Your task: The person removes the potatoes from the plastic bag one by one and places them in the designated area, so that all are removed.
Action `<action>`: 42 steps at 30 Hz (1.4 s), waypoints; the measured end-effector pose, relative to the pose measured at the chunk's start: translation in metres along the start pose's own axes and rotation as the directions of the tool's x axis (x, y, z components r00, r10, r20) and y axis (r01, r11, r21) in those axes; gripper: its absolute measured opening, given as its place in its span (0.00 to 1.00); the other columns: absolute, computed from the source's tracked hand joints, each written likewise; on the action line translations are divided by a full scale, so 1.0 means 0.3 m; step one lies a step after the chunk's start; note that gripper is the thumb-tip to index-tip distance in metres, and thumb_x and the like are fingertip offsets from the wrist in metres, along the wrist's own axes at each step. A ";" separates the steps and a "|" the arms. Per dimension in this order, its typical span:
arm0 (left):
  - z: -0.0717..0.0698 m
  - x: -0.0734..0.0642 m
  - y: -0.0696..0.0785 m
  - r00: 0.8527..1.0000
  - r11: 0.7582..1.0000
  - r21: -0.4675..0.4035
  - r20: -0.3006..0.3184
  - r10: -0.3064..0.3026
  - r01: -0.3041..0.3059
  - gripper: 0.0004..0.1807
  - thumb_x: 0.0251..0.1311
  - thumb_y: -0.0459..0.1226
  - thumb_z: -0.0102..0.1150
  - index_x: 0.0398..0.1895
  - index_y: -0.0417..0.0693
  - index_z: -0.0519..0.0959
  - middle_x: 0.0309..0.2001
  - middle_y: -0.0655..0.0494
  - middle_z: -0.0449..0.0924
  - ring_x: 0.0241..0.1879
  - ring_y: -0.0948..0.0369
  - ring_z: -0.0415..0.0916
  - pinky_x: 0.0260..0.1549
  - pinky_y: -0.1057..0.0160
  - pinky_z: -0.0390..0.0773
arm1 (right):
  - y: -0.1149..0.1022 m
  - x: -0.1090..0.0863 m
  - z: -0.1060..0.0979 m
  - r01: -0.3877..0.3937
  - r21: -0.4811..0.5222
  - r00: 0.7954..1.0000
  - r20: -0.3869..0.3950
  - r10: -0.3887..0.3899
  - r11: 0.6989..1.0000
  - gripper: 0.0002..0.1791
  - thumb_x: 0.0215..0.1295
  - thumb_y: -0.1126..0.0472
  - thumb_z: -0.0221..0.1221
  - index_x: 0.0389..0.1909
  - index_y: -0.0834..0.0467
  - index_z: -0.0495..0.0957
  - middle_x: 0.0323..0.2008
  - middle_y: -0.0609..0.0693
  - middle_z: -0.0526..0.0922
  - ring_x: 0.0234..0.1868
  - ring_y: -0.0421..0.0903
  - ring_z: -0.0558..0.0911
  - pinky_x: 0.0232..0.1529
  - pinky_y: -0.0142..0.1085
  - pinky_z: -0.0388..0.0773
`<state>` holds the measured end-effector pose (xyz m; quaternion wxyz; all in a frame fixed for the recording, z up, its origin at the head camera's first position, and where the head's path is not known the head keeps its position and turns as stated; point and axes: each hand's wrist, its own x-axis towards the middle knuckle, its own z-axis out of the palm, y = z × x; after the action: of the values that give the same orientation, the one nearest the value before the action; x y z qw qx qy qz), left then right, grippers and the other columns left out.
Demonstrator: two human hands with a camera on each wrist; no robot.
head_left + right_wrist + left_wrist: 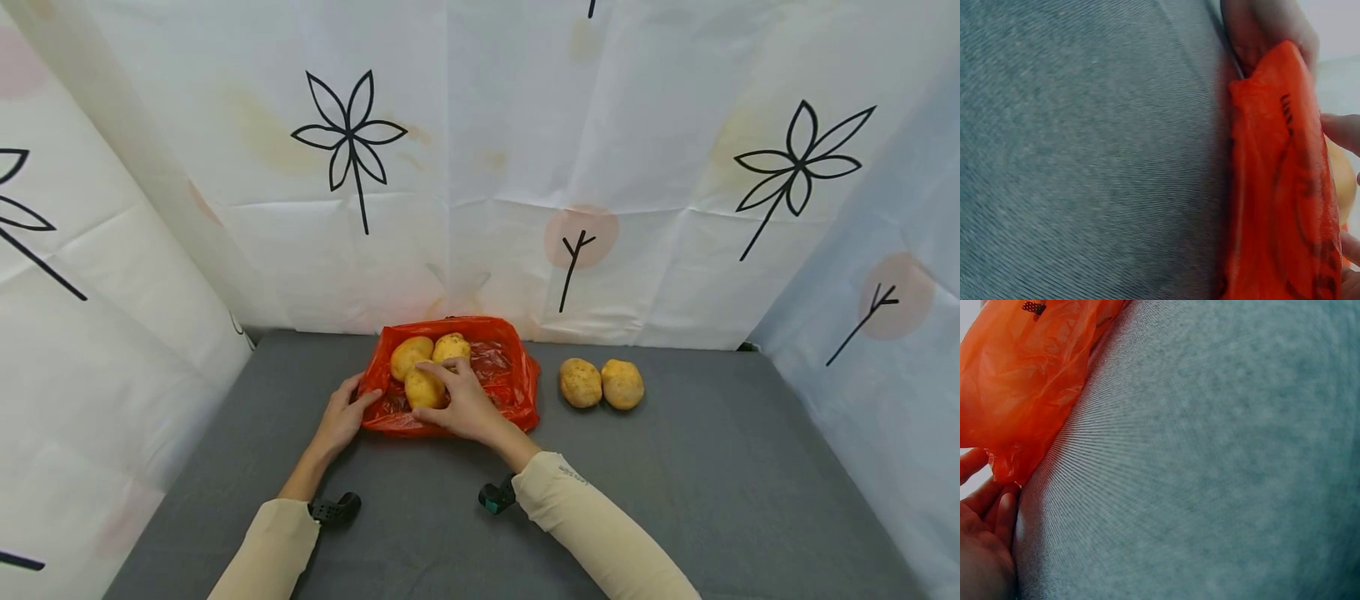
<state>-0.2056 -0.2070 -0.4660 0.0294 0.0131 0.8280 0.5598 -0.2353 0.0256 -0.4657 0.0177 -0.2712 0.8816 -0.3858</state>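
A red plastic bag point(517, 379) stands spread open like a shallow box near the back of the table. My left hand point(341, 421) grips its left edge, thumb over the rim and fingers outside; in the left wrist view the fingers point(1005, 519) are at the bag's corner. Inside the bag's left half, my right hand point(468, 404) holds a yellow potato point(423, 387) between thumb and fingers. Behind it lie a second potato point(410, 354) and a third potato point(452, 345). The right wrist view shows the bag's printed outer side point(1285, 187), with part of the held potato point(1341, 178) beyond it.
Right of the bag, two potatoes point(581, 383) lie side by side on the dark grey tabletop point(697, 467). White cloth point(487, 167) with black flower drawings closes off the back and both sides. Black wrist devices point(337, 509) show below both hands.
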 end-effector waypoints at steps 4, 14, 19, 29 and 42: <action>0.000 0.004 -0.001 1.000 1.000 0.002 0.000 -0.004 0.004 0.30 0.76 0.36 0.51 0.75 0.30 0.60 0.70 0.29 0.60 0.68 0.38 0.59 0.66 0.41 0.58 | 0.004 0.000 0.008 -0.008 0.005 1.000 0.001 0.008 1.000 0.38 0.62 0.51 0.72 0.73 0.48 0.69 0.62 0.60 0.65 0.59 0.55 0.72 0.58 0.51 0.74; 0.002 0.002 0.001 1.000 1.000 -0.009 0.000 -0.002 0.002 0.29 0.76 0.36 0.51 0.74 0.30 0.60 0.70 0.30 0.60 0.67 0.38 0.59 0.66 0.42 0.58 | 0.001 0.021 0.031 -0.061 0.002 0.998 -0.031 0.061 0.998 0.39 0.62 0.51 0.71 0.74 0.46 0.68 0.61 0.59 0.65 0.55 0.54 0.74 0.56 0.49 0.75; 0.003 0.003 0.001 1.000 1.000 -0.003 -0.001 0.004 -0.004 0.29 0.76 0.36 0.51 0.74 0.30 0.61 0.70 0.29 0.60 0.67 0.38 0.60 0.66 0.42 0.58 | 0.002 0.026 0.045 -0.077 -0.010 0.996 -0.052 0.076 0.997 0.40 0.61 0.52 0.72 0.74 0.46 0.68 0.61 0.59 0.65 0.56 0.54 0.75 0.57 0.50 0.75; 0.008 0.003 -0.003 1.000 1.000 -0.006 0.002 0.010 -0.010 0.29 0.76 0.36 0.51 0.74 0.29 0.61 0.69 0.29 0.61 0.67 0.39 0.60 0.66 0.42 0.59 | 0.009 0.013 0.043 -0.070 0.065 0.993 -0.090 0.076 0.995 0.40 0.60 0.55 0.73 0.73 0.49 0.69 0.63 0.60 0.63 0.57 0.56 0.73 0.58 0.52 0.74; 0.008 0.071 -0.158 0.999 0.999 0.006 -0.020 0.042 -0.042 0.31 0.77 0.42 0.52 0.76 0.36 0.62 0.70 0.35 0.62 0.66 0.42 0.61 0.64 0.43 0.59 | 0.010 -0.026 -0.038 -0.011 0.163 0.984 -0.175 0.040 0.987 0.40 0.59 0.55 0.73 0.72 0.53 0.69 0.61 0.58 0.69 0.57 0.54 0.73 0.54 0.50 0.76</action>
<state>-0.2263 -0.2211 -0.5116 0.0092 0.0249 0.8295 0.5579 -0.2329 0.0388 -0.4610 -0.0343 -0.2218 0.8491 -0.4782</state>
